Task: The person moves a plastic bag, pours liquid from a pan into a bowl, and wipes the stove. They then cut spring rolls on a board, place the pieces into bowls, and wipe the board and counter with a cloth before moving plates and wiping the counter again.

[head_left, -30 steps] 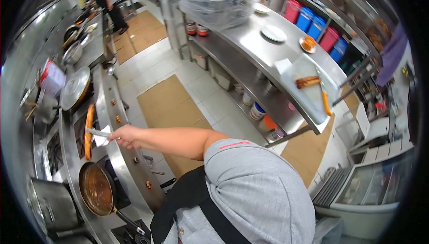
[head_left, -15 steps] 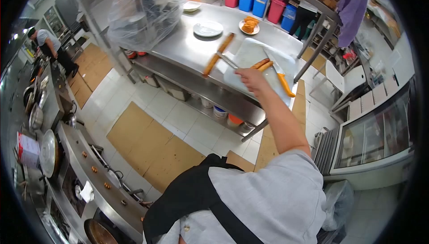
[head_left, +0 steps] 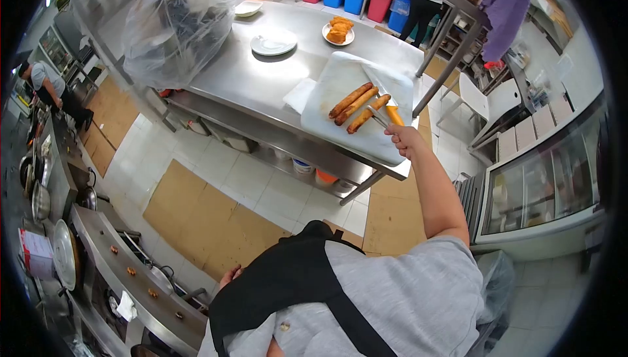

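Note:
My right hand (head_left: 404, 141) is closed around metal tongs (head_left: 379, 118), whose tips touch the nearest of three long brown fried rolls (head_left: 368, 114). The other two rolls (head_left: 351, 100) lie side by side against it on a white cutting board (head_left: 327, 118). A knife with an orange handle (head_left: 394, 115) rests on the board, blade pointing away, partly behind the tongs and my hand. Low by my apron, my left hand (head_left: 231, 275) shows only in part; its visible fingers look apart, with nothing seen in them.
The steel table (head_left: 226, 72) holds a white plate (head_left: 273, 43), a plate of fried pieces (head_left: 338, 32), a folded white cloth (head_left: 299, 95) and plastic-wrapped equipment (head_left: 176, 33). A stove counter (head_left: 140, 278) runs along the left. A person (head_left: 52, 89) stands at the far left.
The tongs have carried a roll from beyond the board's left edge onto the board, beside the other two. My right hand has drawn back toward me, and my left hand has come into view.

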A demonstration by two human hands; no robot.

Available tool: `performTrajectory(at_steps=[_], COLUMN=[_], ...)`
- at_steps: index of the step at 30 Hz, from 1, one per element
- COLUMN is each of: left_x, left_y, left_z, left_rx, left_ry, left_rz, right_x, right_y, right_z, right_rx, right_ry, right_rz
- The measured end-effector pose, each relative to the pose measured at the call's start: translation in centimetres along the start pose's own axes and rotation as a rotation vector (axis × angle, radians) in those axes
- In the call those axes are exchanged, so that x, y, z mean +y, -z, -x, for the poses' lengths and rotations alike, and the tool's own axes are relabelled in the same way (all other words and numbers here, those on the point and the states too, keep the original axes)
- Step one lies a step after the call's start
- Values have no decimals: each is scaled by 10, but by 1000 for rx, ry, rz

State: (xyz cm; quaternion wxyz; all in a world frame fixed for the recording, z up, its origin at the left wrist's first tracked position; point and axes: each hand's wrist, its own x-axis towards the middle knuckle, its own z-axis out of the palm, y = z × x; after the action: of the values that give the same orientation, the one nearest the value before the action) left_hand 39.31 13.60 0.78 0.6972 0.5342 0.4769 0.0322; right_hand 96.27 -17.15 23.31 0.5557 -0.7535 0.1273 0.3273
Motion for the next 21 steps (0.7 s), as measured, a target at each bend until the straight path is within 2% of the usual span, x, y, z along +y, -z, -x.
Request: performTrajectory(at_steps=[2,6,7,8,9,11,12,14,15,16,18,20,21], left_x=[11,25,28,33,39,48,51,46,35,24,16,28,39], left_y=[-12,-19,-20,-21,-22,-23,-23,-20,-17,-18,-24,-25,-25], left_z=[9,20,24,28,34,44,49,53,51,50,59,78,90], left_rx=[28,-23,-58,-93,-123,-156,-154,-91,-60,-15,49,52,64], left_ry=[8,-3,-19,-45,-80,-157,-185,-156,-107,-112,-100,-62,-5], left_rz=[-26,-111,-162,-218,-272,-361,-387,-451,-498,-474,-426,-399,-404], right_x=[-5,-32,-32,-45,-47,-69,-72,-103,-102,-105,-121,-132,-135], right_y=[3,4,9,1,9,-9,0,-40,-34,-24,-34,-42,-43], right_z=[-4,4,-10,7,-13,-3,-31,16,-8,-35,-54,-60,-68], right_rx=[-20,52,72,139,172,241,263,291,294,227,229,116,139], right_ry=[-16,55,112,204,270,318,352,347,387,423,349,334,343], right_rz=[26,401,444,584,729,942,1036,1198,1254,1280,1254,1156,1134])
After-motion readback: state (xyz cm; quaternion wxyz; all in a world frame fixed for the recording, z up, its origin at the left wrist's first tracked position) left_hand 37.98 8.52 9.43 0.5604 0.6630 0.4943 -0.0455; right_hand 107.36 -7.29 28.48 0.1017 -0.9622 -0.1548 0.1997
